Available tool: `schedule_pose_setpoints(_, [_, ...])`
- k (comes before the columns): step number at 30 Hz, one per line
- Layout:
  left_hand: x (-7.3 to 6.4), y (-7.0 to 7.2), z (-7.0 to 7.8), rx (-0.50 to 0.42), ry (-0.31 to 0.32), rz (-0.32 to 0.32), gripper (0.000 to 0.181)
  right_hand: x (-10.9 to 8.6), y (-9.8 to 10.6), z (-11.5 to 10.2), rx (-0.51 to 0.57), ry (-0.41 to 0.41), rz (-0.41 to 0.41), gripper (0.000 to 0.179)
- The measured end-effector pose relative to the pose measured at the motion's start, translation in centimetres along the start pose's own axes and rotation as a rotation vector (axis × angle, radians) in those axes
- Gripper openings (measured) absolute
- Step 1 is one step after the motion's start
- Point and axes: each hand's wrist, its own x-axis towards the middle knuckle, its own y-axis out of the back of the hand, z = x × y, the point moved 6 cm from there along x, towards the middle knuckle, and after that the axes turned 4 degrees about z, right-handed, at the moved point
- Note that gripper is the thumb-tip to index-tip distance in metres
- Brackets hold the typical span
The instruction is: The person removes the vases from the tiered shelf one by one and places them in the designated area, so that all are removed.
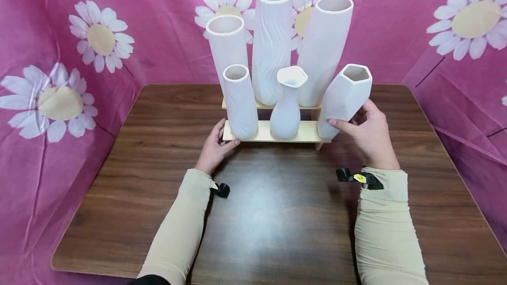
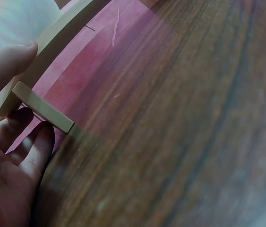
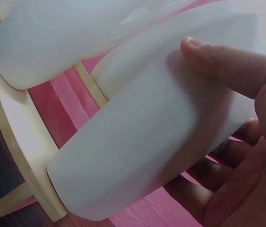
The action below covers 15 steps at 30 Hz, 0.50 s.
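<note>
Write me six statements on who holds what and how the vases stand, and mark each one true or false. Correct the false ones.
1. The right hand grips the faceted white vase. True.
2. The background is plain blue. False: the pink cloth carries white flowers.
3. The left hand holds the left end of the lower wooden shelf. True.
4. Only five vases show. False: three tall vases stand behind three shorter ones.
5. The narrow-necked vase stands in the middle of the front row. True.
6. The faceted white vase is at the left end of the lower wooden shelf. False: it is at the right end.
</note>
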Motion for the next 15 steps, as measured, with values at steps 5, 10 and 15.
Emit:
schedule_pose_setpoints(5, [0.3, -0.1, 0.3, -0.02, -0.007, -0.007, 0.089, 0.4, 0.5, -0.1, -0.007, 0.016, 0.011, 0.067])
schedule_pose_setpoints(10, [0.1, 0.0, 0.2, -0.01, 0.009, -0.002, 0.088, 0.3, 0.9, 0.3, -0.03, 0.004, 0.022, 0.067])
schedule_pose_setpoints(15, [0.0, 0.1, 0.0, -0.007, 0.009, 0.002, 0.087, 0.2, 1.4, 0.6, 0.0, 0.007, 0.047, 0.064])
